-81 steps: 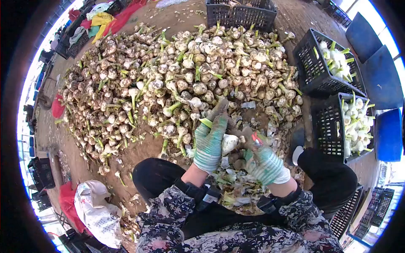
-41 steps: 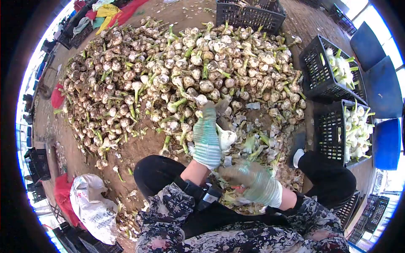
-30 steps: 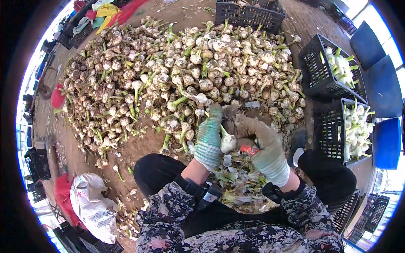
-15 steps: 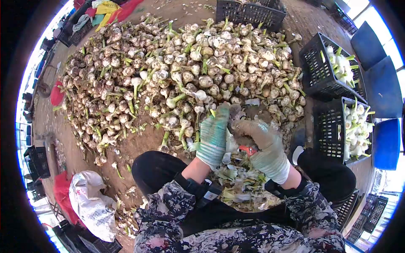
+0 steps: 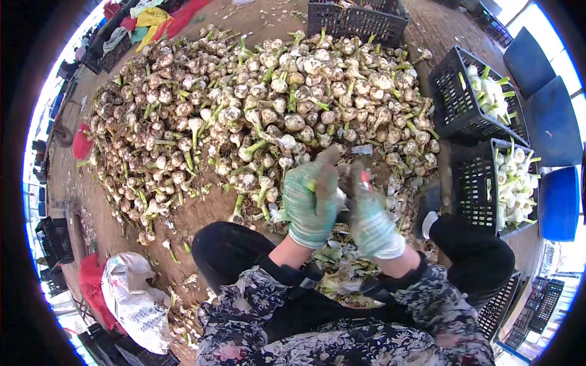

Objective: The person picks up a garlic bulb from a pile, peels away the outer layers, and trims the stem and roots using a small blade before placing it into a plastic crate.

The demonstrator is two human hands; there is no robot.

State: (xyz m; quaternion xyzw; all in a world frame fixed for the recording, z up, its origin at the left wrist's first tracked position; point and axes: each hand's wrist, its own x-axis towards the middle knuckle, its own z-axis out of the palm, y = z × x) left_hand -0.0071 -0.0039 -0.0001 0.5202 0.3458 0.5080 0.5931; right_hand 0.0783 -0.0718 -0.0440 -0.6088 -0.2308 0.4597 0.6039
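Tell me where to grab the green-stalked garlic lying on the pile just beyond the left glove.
Grip the green stalk, coming from above. It lies nearly flat and sticks out free on top of the pile, while its bulb sits wedged among neighbours, so the stalk is likely the easier hold.

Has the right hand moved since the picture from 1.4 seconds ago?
Yes. The right hand rose from the heap of peels by the lap toward the garlic pile, and is now beside the left hand.
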